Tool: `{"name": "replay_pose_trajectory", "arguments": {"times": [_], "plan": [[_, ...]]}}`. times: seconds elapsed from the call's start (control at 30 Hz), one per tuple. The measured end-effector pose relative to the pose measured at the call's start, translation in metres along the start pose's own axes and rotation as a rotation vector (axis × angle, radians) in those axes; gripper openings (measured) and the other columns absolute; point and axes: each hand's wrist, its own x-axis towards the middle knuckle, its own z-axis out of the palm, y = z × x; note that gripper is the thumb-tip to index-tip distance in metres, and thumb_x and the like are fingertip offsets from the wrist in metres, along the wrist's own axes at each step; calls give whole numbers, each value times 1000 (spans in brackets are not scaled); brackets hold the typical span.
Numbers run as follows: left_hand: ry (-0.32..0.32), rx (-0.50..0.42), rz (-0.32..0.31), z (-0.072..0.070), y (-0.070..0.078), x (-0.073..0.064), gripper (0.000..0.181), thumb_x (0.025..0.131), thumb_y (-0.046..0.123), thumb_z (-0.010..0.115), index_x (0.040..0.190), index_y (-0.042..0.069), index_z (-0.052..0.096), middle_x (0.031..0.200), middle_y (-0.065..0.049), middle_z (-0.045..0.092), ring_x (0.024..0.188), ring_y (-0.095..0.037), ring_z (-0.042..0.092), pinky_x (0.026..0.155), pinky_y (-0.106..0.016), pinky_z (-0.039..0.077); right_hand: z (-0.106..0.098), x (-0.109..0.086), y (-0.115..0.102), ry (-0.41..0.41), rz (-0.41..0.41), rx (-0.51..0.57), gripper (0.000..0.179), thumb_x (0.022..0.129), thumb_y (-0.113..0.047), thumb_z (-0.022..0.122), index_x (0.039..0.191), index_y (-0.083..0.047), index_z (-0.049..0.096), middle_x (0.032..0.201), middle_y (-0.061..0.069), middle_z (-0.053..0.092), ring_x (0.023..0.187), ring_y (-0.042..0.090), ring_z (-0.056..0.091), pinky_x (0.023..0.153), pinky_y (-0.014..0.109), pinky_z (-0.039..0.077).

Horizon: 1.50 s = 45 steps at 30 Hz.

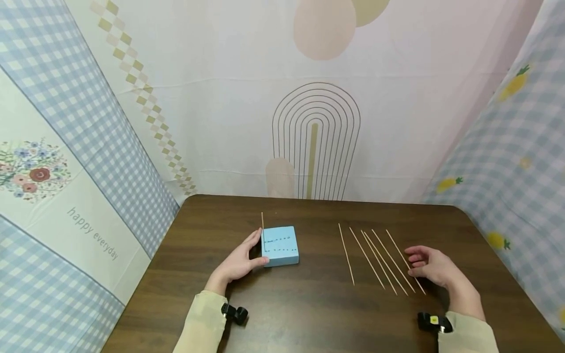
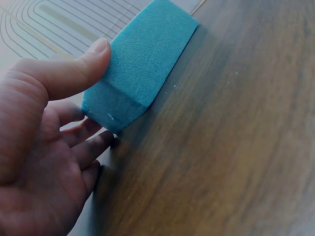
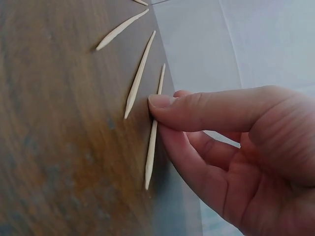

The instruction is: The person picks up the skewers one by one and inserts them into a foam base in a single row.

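Note:
My left hand grips the left side of a light blue foam block, thumb on the near corner and fingers at the far side. Dark dots run in rows across the block's top. One thin wooden skewer rises at its left edge. In the left wrist view the block shows its plain side, the thumb lying against it. On the right, my right hand pinches the rightmost wooden skewer of a spread-out row. Up close, the thumb crosses the middle of that skewer, its pointed end showing below.
Several more wooden skewers lie slanted on the dark wooden table, between the block and my right hand. A patterned cloth hangs behind the table's far edge. Checked cloths hang at both sides.

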Motion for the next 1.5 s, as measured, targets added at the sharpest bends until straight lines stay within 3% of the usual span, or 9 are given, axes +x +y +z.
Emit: {"name": "replay_pose_trajectory", "arguments": {"times": [0.5, 0.8, 0.97, 1.1, 1.5], "plan": [[-3, 17, 31, 2, 3, 6, 96, 99, 40, 79, 172, 13, 23, 178, -16, 17, 161, -38, 19, 123, -63, 26, -4, -5, 6, 5, -3, 15, 62, 87, 1, 82, 141, 15, 55, 121, 22, 67, 107, 29, 65, 77, 29, 55], [0, -13, 42, 4, 1, 6, 95, 99, 37, 79, 172, 10, 23, 177, -17, 17, 161, -40, 18, 122, -65, 26, -11, -4, 7, -42, 80, 74, 61, 98, -5, 72, 150, 16, 47, 133, 28, 64, 117, 36, 64, 82, 35, 58], [0, -6, 44, 2, 0, 6, 96, 99, 38, 79, 172, 10, 22, 177, -17, 17, 161, -39, 19, 123, -64, 26, -12, -2, 4, -27, 77, 76, 57, 99, -4, 70, 147, 18, 49, 127, 24, 68, 110, 25, 66, 80, 32, 57], [10, -6, 49, -1, 1, 6, 96, 99, 38, 79, 171, 11, 23, 177, -17, 17, 161, -39, 19, 123, -63, 26, -12, -1, 2, -11, 80, 143, 58, 99, -1, 68, 148, 19, 45, 121, 20, 70, 101, 18, 66, 78, 32, 58], [20, -28, 29, 1, -1, 1, 96, 98, 36, 80, 171, 8, 25, 176, -20, 18, 160, -43, 19, 122, -66, 25, -12, 1, 6, -24, 120, 235, 63, 105, -5, 63, 158, 13, 34, 118, 13, 73, 92, 20, 68, 75, 38, 61]]}}
